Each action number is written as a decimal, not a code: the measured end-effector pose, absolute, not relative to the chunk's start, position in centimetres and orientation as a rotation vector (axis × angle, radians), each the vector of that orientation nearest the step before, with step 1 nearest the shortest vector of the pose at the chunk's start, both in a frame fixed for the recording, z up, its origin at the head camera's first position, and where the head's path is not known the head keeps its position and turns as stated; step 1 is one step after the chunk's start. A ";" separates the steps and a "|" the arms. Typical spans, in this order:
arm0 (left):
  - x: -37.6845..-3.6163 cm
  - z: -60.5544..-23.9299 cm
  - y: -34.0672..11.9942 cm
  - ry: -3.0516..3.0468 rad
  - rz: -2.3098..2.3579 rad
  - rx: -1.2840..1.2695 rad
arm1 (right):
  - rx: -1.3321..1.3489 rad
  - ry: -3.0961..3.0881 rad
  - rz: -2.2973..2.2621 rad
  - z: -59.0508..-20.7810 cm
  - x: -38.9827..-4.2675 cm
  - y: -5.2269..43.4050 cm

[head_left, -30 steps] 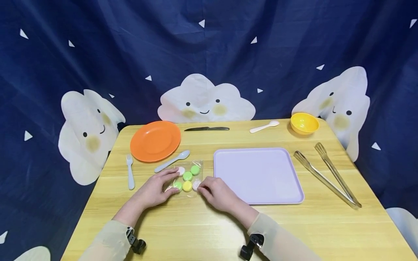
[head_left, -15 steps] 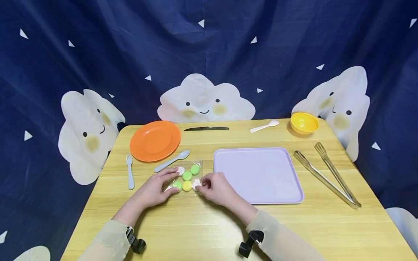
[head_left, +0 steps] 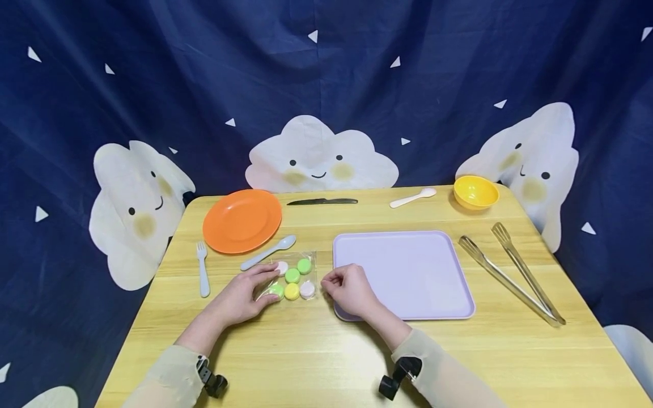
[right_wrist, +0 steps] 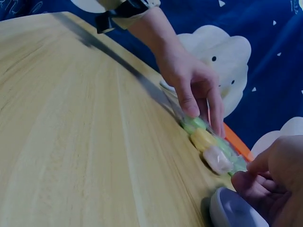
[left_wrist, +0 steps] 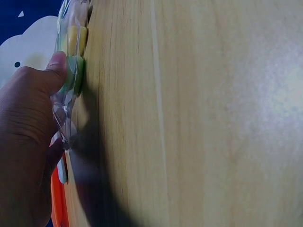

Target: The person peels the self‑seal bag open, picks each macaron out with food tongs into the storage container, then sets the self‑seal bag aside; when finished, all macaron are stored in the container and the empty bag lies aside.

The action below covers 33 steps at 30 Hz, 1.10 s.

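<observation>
A clear bag [head_left: 293, 277] of round green, yellow and pale pink sweets lies on the wooden table between my hands. My left hand [head_left: 240, 297] grips its left end, thumb on a green sweet [left_wrist: 75, 71] and fingers on top. The bag [left_wrist: 71, 56] lifts a little at that edge. My right hand [head_left: 349, 292] has its fingers curled, with thumb and forefinger pinched at the bag's right edge [right_wrist: 236, 168]. It hovers over the lilac tray's [head_left: 408, 272] front left corner. In the right wrist view the bag [right_wrist: 208, 142] runs from the left hand [right_wrist: 189, 80] to my right fingers [right_wrist: 251, 177].
An orange plate [head_left: 242, 220], a pale fork [head_left: 203, 269] and a blue spoon [head_left: 269, 251] lie to the back left. A dark knife [head_left: 322, 201], a white spoon [head_left: 413, 198] and a yellow bowl [head_left: 475, 191] sit along the far edge. Metal tongs [head_left: 510, 277] lie right of the tray.
My right hand has drawn back to the right from the bag's front right corner, uncovering the pale pink sweet. The left hand and the bag have stayed put.
</observation>
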<state>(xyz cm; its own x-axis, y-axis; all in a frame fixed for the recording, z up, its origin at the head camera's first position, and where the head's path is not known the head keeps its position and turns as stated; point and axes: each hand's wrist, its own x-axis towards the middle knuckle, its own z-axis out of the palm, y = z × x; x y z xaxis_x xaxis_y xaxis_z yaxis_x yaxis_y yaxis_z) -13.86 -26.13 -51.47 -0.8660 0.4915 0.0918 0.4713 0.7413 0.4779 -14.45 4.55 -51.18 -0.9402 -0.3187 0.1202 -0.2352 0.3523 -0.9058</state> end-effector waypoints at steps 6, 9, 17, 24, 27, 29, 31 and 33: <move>-13.9 -51.5 -26.2 2.894 0.764 0.794 | -0.599 2.586 -1.552 -50.6 -15.0 3.0; -13.9 -51.5 -26.2 2.890 0.768 0.786 | -0.671 2.658 -1.432 -50.5 -15.5 2.1; -13.9 -51.6 -26.3 2.892 0.788 0.816 | -0.547 2.636 -1.486 -50.8 -16.0 2.2; -13.9 -51.7 -26.3 2.897 0.774 0.820 | -0.237 2.293 -1.842 -51.2 -15.5 3.8; -13.9 -51.4 -26.3 2.900 0.777 0.825 | -0.246 2.288 -1.834 -51.0 -15.6 4.0; -13.9 -51.3 -26.2 2.899 0.781 0.827 | -0.294 2.369 -1.774 -50.8 -15.7 3.9; -13.9 -51.3 -26.2 2.899 0.783 0.827 | -0.365 2.486 -1.680 -50.6 -16.1 3.7; -13.8 -51.3 -26.2 2.901 0.784 0.828 | -0.427 2.589 -1.579 -50.4 -16.6 3.2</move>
